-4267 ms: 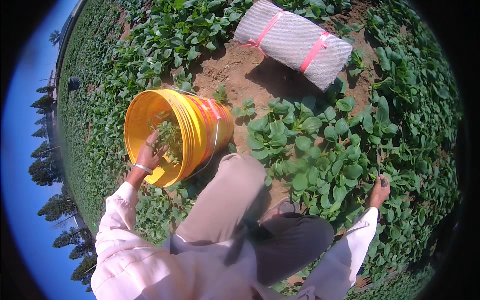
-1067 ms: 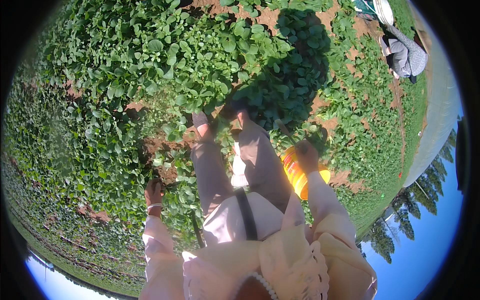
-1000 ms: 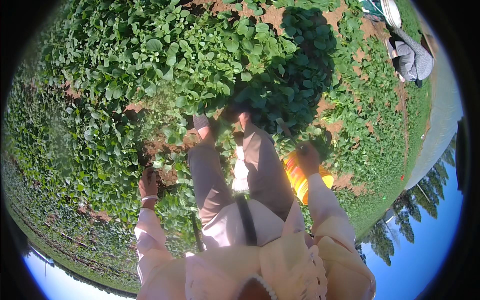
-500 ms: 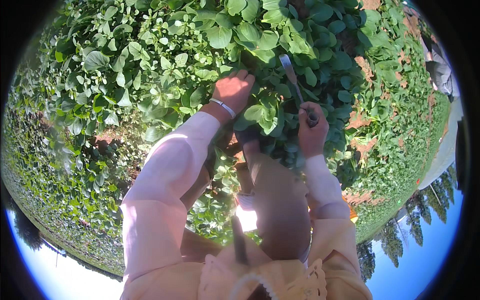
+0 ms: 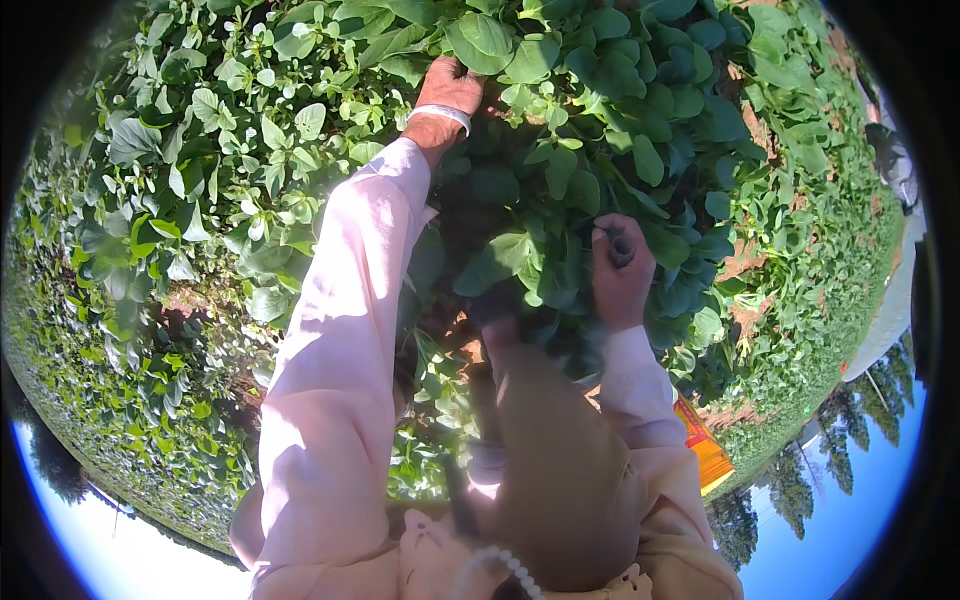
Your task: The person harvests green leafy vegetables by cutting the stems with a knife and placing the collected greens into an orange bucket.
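My left hand (image 5: pixel 452 90), with a white band at the wrist, reaches far forward into the crop. Its fingers curl in at the foot of a broad-leaved green plant (image 5: pixel 482 42), and leaves hide what they hold. To the right, my right hand (image 5: pixel 622 275) is a fist around the dark, round handle (image 5: pixel 621 249) of a hand tool. The tool's blade cannot be made out among the leaves. Between my hands stand more leafy greens (image 5: pixel 520 258), partly in my shadow.
Small-leaved plants (image 5: pixel 230 130) grow thickly on the left. Reddish bare soil (image 5: pixel 745 262) shows between rows on the right. My bent leg (image 5: pixel 560 440) is below my hands. An orange and yellow packet (image 5: pixel 703 447) lies beside my right arm. A grey bundle (image 5: pixel 893 165) sits at the far right.
My left hand has moved forward, deeper into the plants. My right hand has shifted slightly down, and the tool's flat metal blade, visible before, is now out of sight. More of the orange packet shows.
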Demonstrator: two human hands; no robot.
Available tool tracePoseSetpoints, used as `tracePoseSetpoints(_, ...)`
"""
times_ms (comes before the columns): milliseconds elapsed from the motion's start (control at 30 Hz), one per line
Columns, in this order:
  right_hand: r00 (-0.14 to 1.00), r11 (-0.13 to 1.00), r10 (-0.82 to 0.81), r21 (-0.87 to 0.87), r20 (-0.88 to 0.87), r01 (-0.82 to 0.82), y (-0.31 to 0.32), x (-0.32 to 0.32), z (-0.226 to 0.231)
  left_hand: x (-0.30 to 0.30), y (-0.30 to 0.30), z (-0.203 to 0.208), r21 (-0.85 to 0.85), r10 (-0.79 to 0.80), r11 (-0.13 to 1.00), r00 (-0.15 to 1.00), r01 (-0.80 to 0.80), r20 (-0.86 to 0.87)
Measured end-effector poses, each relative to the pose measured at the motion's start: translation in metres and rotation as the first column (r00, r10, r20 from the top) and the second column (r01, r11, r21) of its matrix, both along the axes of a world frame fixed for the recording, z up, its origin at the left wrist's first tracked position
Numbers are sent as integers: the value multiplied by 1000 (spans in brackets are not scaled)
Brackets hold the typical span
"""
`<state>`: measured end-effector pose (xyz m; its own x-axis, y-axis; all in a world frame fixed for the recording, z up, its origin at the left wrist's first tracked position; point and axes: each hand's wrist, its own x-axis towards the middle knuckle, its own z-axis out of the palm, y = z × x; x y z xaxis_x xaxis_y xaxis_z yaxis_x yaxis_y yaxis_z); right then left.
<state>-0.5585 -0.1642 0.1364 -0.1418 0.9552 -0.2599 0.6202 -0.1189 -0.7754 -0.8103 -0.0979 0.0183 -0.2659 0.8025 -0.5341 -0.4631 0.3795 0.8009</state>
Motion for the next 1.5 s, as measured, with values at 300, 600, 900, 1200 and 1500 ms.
tracePoseSetpoints(300,1000,995,-9,100,20,7,17,-18,-25,45,4,-37,-245,-398,810,194,532,-897)
tracePoseSetpoints(600,999,999,-42,27,6,41,19,-19,-27,31,14,-59,137,-39,973,711,188,-702)
tracePoseSetpoints(900,997,994,69,81,17,-71,36,-6,-30,32,25,-90,37,-67,833,167,552,-984)
tracePoseSetpoints(1200,999,999,33,34,-26,-32,32,-2,-40,49,23,-50,-102,-228,931,340,351,-912)
tracePoseSetpoints(1500,996,999,27,40,-87,-23,27,5,-54,57,35,-53,-268,-326,933,248,243,-912)
